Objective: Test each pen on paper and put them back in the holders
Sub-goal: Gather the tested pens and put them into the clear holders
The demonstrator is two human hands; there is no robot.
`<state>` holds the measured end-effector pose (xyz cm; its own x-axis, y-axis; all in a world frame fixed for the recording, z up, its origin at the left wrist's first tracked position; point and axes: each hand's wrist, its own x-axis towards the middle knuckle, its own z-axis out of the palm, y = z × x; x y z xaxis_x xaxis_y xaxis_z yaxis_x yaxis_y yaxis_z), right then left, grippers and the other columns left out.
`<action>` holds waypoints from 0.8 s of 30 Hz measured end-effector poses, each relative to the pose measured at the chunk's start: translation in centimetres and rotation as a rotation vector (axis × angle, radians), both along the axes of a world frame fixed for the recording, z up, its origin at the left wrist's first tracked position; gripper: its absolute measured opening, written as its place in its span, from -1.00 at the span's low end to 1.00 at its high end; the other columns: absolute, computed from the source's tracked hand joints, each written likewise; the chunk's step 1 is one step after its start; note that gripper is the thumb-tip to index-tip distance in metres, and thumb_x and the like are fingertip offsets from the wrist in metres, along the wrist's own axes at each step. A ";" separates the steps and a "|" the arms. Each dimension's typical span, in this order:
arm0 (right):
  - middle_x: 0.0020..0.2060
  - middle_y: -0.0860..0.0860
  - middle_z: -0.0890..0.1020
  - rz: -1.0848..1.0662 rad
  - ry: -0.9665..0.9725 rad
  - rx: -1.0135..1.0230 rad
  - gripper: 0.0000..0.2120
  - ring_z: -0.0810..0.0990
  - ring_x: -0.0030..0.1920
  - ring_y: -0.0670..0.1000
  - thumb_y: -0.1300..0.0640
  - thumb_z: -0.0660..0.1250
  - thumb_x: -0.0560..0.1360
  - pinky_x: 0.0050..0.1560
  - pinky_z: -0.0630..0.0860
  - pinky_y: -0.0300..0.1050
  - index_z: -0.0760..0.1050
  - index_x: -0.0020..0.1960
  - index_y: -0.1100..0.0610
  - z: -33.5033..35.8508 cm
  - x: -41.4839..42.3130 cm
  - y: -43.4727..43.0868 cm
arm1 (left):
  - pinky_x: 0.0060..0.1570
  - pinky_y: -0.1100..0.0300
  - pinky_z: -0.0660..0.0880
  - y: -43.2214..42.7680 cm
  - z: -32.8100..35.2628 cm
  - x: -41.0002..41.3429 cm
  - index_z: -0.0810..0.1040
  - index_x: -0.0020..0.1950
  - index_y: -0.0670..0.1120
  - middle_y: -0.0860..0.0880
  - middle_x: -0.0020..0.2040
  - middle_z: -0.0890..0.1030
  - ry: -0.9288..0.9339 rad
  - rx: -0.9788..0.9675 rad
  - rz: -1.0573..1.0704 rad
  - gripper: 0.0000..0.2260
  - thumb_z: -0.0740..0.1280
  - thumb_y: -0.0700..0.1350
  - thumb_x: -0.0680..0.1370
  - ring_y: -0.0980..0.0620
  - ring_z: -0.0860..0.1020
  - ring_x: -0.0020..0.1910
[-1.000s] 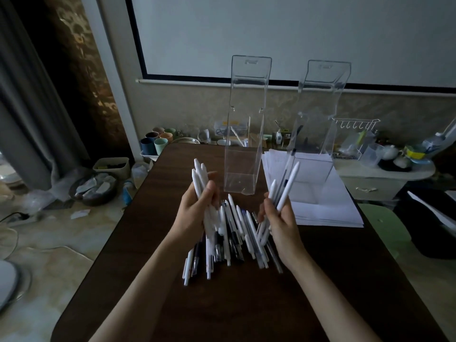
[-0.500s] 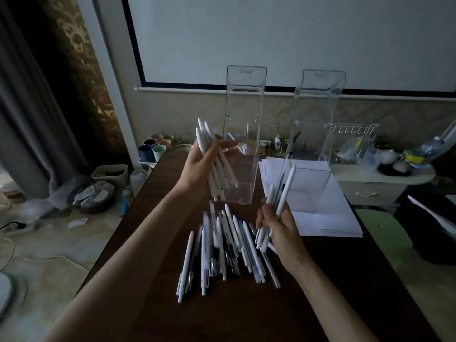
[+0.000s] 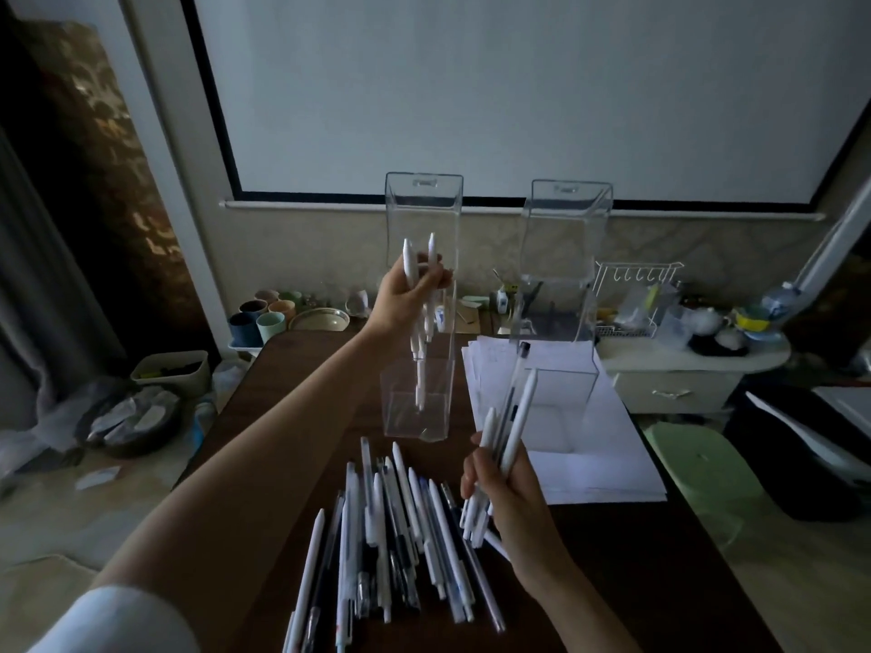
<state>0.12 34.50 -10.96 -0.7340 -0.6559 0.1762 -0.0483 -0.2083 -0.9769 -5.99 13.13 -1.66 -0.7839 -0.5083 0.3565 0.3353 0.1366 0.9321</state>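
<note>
My left hand (image 3: pixel 407 294) grips a small bunch of white pens (image 3: pixel 418 313) upright inside the open front of the left clear holder (image 3: pixel 422 205), their lower ends hanging above its bottom pocket. My right hand (image 3: pixel 511 492) holds another bunch of pens (image 3: pixel 511 417), white ones and a clear one with a black cap, above the near table. A heap of several pens (image 3: pixel 391 534) lies on the dark wooden table (image 3: pixel 636 582) between my arms. The right clear holder (image 3: pixel 563 256) stands on a stack of white paper (image 3: pixel 608 459).
Cups (image 3: pixel 259 318) and a plate (image 3: pixel 320 319) sit beyond the table's far left corner. A white side cabinet (image 3: pixel 678 388) with a wire rack and crockery stands to the right. A bin (image 3: pixel 172 369) and rubbish lie on the floor at left.
My left hand has lifted its pens from the heap up and forward into the left holder's opening. My right hand has stayed near the heap with its bunch.
</note>
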 end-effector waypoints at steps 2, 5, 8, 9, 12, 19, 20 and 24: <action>-0.39 -0.10 0.44 0.006 -0.029 0.008 -0.75 0.43 -0.29 -0.04 0.03 0.15 0.51 -0.13 0.49 -0.24 0.39 0.09 0.16 0.0 0.0 0.0 | -0.03 0.25 0.52 -0.1 -0.8 0.4 0.45 0.18 -0.26 -0.08 -0.03 0.59 -0.105 -0.086 -0.021 -0.72 0.37 -0.22 0.50 0.07 0.58 -0.06; -0.35 -0.07 0.44 -0.010 -0.040 0.038 -0.85 0.44 -0.26 -0.02 0.11 0.14 0.59 -0.08 0.48 -0.20 0.40 0.08 0.14 -0.1 0.0 0.1 | -0.07 0.39 0.50 -0.4 -1.7 1.5 0.32 0.32 -0.28 -0.12 0.18 0.50 -0.140 -0.133 0.035 -0.51 0.41 -0.25 0.45 0.04 0.51 0.13; -0.33 -0.06 0.45 -0.014 -0.089 0.058 -0.85 0.45 -0.24 -0.01 0.11 0.15 0.60 -0.06 0.46 -0.17 0.41 0.10 0.12 0.1 0.0 0.3 | 0.02 0.44 0.46 -0.2 -1.9 3.6 0.33 0.33 -0.24 -0.08 0.22 0.47 -0.087 -0.206 0.180 -0.51 0.42 -0.22 0.46 0.10 0.48 0.15; -0.33 -0.06 0.45 0.000 -0.120 0.055 -0.83 0.46 -0.23 -0.01 0.08 0.16 0.58 -0.05 0.46 -0.16 0.42 0.12 0.12 0.2 0.0 0.4 | 0.01 0.46 0.45 0.3 -1.9 4.6 0.36 0.31 -0.22 -0.04 0.19 0.49 -0.060 -0.223 0.233 -0.55 0.41 -0.22 0.47 0.15 0.50 0.11; -0.32 -0.05 0.47 0.078 -0.189 0.044 -0.80 0.45 -0.24 -0.01 0.02 0.20 0.52 -0.05 0.43 -0.13 0.46 0.06 0.10 0.8 0.2 0.6 | -0.11 0.44 0.46 3.3 -2.0 8.4 0.47 0.17 -0.21 -0.02 0.01 0.58 -0.027 -0.229 0.222 -0.72 0.37 -0.20 0.49 0.25 0.56 -0.08; -0.29 0.00 0.45 0.314 -0.075 0.131 -0.78 0.45 -0.26 -0.05 -0.02 0.18 0.58 -0.16 0.46 -0.18 0.51 0.02 0.10 1.9 1.4 0.8 | -0.20 0.05 0.58 8.1 -4.7 14.7 0.50 0.08 -0.31 -0.32 -0.16 0.60 -0.353 -0.091 -0.431 -0.74 0.27 -0.11 0.56 -0.17 0.61 -0.30; -0.30 0.00 0.44 0.356 -0.067 0.143 -0.79 0.44 -0.28 -0.06 0.01 0.19 0.57 -0.18 0.46 -0.18 0.50 0.04 0.12 2.0 1.7 0.8 | -0.21 0.07 0.57 8.2 -4.8 14.9 0.51 0.09 -0.30 -0.30 -0.14 0.61 -0.324 -0.051 -0.383 -0.74 0.28 -0.12 0.56 -0.16 0.62 -0.28; -0.31 0.00 0.46 0.455 -0.023 0.209 -0.80 0.45 -0.31 -0.06 0.06 0.18 0.59 -0.18 0.45 -0.15 0.43 0.07 0.20 1.8 2.6 0.9 | 0.11 -0.07 0.50 7.5 -4.1 15.1 0.51 0.18 -0.24 -0.30 0.07 0.58 -0.236 0.058 -0.248 -0.63 0.26 0.00 0.52 -0.25 0.56 0.06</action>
<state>2.67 35.39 -9.16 -0.3673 -0.9301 -0.0063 0.0243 -0.0028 -0.9997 9.11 20.64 -5.75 -0.9434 -0.3063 0.1268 0.1259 0.0229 0.9918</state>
